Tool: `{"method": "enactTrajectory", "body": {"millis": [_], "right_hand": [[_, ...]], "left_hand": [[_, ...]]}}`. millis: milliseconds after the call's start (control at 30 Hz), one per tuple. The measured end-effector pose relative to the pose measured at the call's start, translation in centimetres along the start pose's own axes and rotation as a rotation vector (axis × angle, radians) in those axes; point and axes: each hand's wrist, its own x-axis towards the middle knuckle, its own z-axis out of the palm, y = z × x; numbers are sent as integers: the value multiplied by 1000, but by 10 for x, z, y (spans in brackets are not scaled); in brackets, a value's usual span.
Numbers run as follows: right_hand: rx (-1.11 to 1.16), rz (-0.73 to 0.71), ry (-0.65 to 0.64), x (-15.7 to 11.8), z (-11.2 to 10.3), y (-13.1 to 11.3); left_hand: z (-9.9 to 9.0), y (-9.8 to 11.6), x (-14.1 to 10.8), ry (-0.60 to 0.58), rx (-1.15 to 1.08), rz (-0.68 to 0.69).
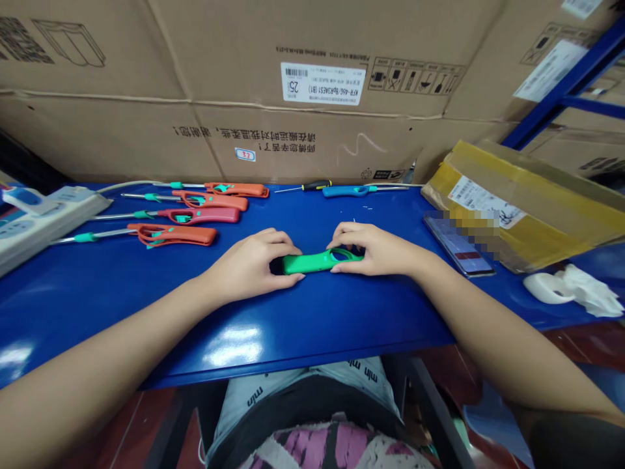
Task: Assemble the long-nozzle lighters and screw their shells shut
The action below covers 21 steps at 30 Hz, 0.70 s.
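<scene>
A green lighter body [312,262] lies across the middle of the blue table, held between both hands. My left hand [258,264] pinches its left end between thumb and fingers. At the other end, around the trigger opening, my right hand [364,251] has thumb and fingers closed on it. No metal tube shows on this piece; its right tip is covered by my right hand. To the left lie several long-necked lighters, among them an orange one [195,235] nearest me and a red one [215,215] behind it.
Along the back lie a screwdriver [316,185] and a blue lighter [346,191]. A power strip [43,221] stands at the left. On the right are a phone [456,244], a taped carton [517,176], a white tape roll [547,288] and crumpled tissue [593,290]. Large cardboard boxes [219,65] wall off the back.
</scene>
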Motion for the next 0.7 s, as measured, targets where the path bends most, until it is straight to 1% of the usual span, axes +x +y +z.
{"method": "enactTrajectory", "body": {"millis": [100,233,533,700], "right_hand": [[6,13,-1,1,1,1],[14,26,0,1,2,1],[56,36,16,3,6,-1],[70,44,16,4,7,-2]], "left_hand": [[-3,1,-1,-9,-11,-6],[-6,3,-1,-18,-109,-25],[-4,1,-1,20,-243,-119],[-4,0,-1,9,-256,-132]]}}
